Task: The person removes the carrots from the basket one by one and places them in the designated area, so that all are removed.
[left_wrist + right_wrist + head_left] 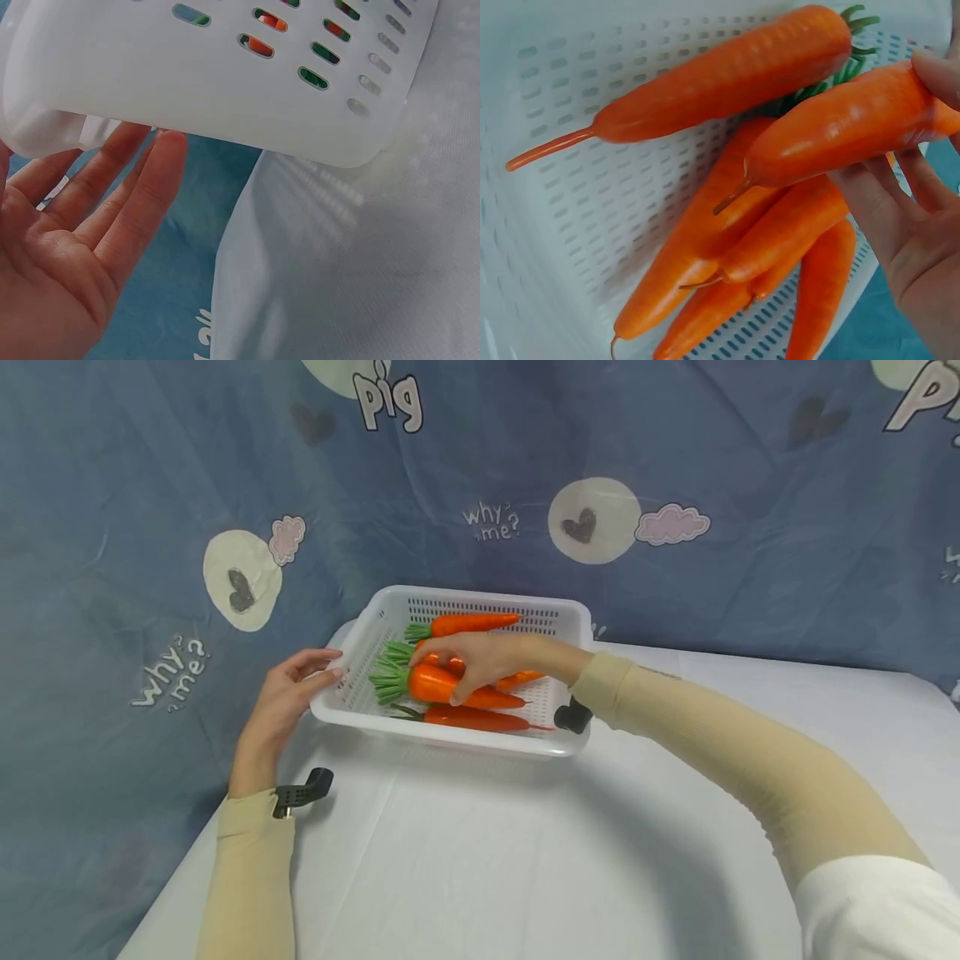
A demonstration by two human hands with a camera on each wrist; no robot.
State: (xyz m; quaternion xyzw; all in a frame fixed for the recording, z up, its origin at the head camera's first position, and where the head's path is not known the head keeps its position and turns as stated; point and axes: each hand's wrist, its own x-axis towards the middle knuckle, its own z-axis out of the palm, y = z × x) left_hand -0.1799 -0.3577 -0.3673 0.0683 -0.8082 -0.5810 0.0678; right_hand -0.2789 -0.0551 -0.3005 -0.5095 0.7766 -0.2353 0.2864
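Note:
A white perforated basket [450, 741] [187, 82] holds several orange carrots with green tops. At its left end my left hand [279, 706] [82, 225] touches the rim, fingers mostly straight and palm facing up in the left wrist view. My right hand [487, 658] [907, 240] reaches over the right side and grips a thick carrot [442, 685] [840, 127], thumb on one side and fingers on the other. One carrot [476, 719] [727, 79] lies along the near side, another [472, 623] along the far side. Others are partly hidden by my right hand.
The basket stands on a white-covered table [465, 843] near its back edge. A blue printed cloth [450, 468] hangs behind and to the left. Something white and rounded shows behind the basket's left corner. Small black devices sit at both wrists.

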